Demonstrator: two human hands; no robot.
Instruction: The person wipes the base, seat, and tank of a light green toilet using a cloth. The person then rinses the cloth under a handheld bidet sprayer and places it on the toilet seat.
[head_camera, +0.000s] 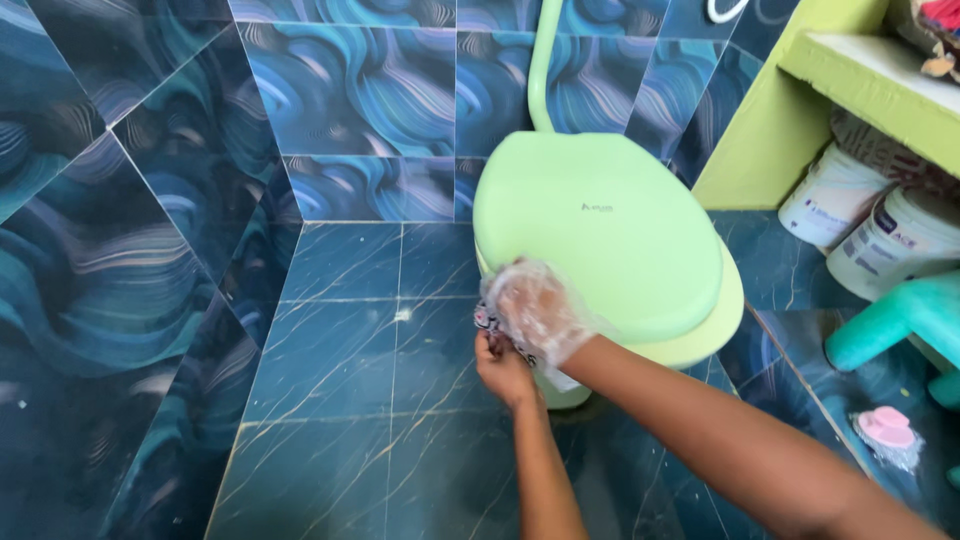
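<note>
A pale green toilet (610, 225) with its lid shut stands against the tiled wall. My right hand (535, 310), wrapped in a clear plastic glove, presses on the toilet's left front rim and grips a small patterned cloth (492, 322). My bare left hand (503, 368) sits just below it, fingers pinching the lower end of that cloth. Both forearms reach in from the lower right.
A green pipe (541, 65) rises behind the toilet. White plastic tubs (868, 215) sit under a lime-green shelf (860, 80) at right. A teal plastic stool (900, 325) and a pink scrub brush (886, 430) lie on the blue marbled floor (340, 400).
</note>
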